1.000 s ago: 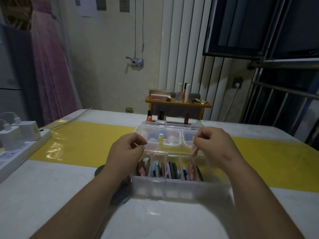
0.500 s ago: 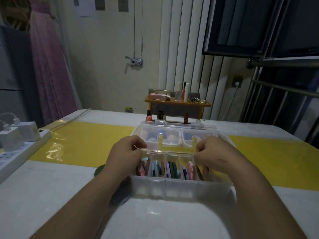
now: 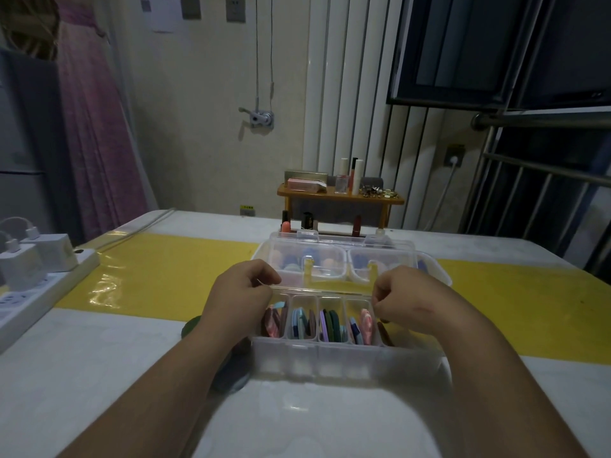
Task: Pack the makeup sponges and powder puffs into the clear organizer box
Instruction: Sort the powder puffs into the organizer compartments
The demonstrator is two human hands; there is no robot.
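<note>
Left grip [image 3: 240, 294], right grip [image 3: 408, 300] pinch one organizer box [image 3: 347, 360].

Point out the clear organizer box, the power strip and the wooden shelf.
clear organizer box [image 3: 347, 361]: head view, its front wall.
power strip [image 3: 49, 285]: head view, its white top face.
wooden shelf [image 3: 340, 198]: head view, front edge of its top board.

A home room — pink dress [image 3: 96, 127] hanging at the wall, cosmetics [image 3: 356, 176] on a wooden shelf [image 3: 330, 196]
</note>
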